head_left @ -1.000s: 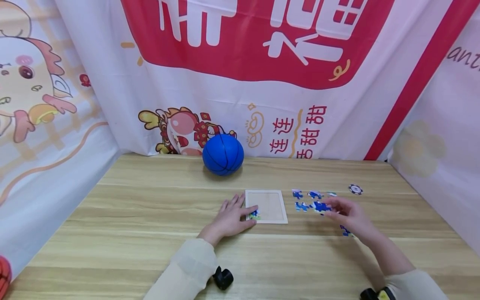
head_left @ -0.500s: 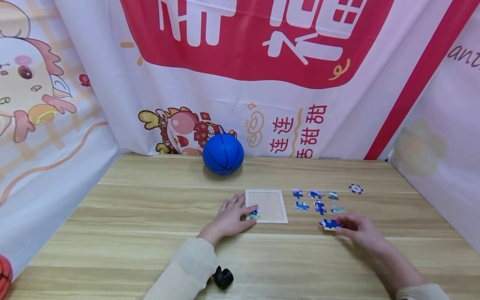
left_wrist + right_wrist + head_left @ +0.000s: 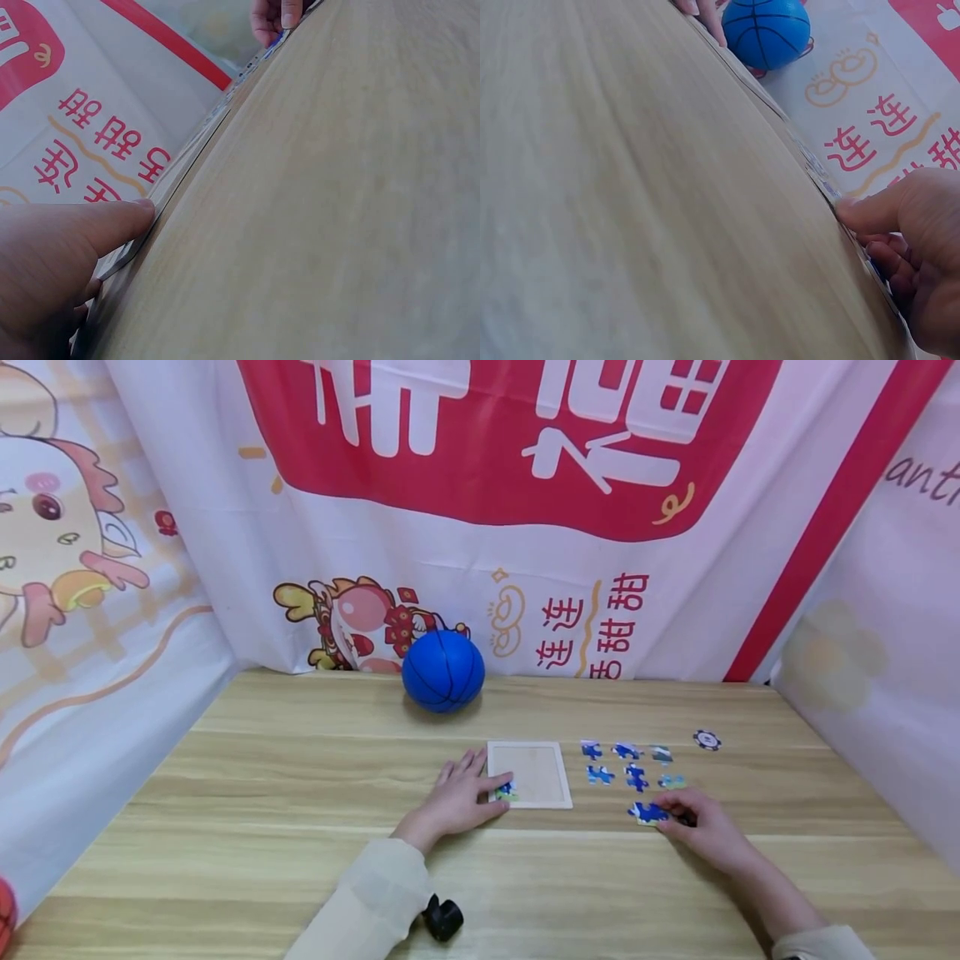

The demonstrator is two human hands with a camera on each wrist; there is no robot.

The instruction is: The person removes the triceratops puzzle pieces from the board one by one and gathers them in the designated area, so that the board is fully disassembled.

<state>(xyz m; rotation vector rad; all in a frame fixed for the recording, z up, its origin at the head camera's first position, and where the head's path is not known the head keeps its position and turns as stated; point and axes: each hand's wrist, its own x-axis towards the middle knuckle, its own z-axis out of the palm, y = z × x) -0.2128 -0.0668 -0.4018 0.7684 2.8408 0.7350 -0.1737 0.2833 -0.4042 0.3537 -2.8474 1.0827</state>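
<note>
My left hand (image 3: 453,800) rests with spread, straight fingers on the left side of a white-bordered square puzzle frame (image 3: 567,781). Its thumb and index finger lie by a blue and green puzzle piece (image 3: 507,792) in the frame's near-left corner, partly covering it. In the left wrist view the thumb (image 3: 124,225) presses at the frame's edge. Right of the frame, my right hand (image 3: 705,828) pinches a blue jigsaw piece (image 3: 647,812) between thumb and fingers, low at the table. The right wrist view shows this hand (image 3: 922,240) edge-on, with most of the piece hidden.
Several loose jigsaw pieces (image 3: 636,777) lie in two rows beyond the right hand. A round poker chip (image 3: 707,740) is behind them. At the back stands a blue ball (image 3: 443,671) before a printed curtain (image 3: 465,560). Part of a red ball (image 3: 6,910) shows far left.
My right hand has moved nearer from the middle loose piece, which stays on the table, and now pinches a nearer piece, shifted left from where it lay. The left hand stays put.
</note>
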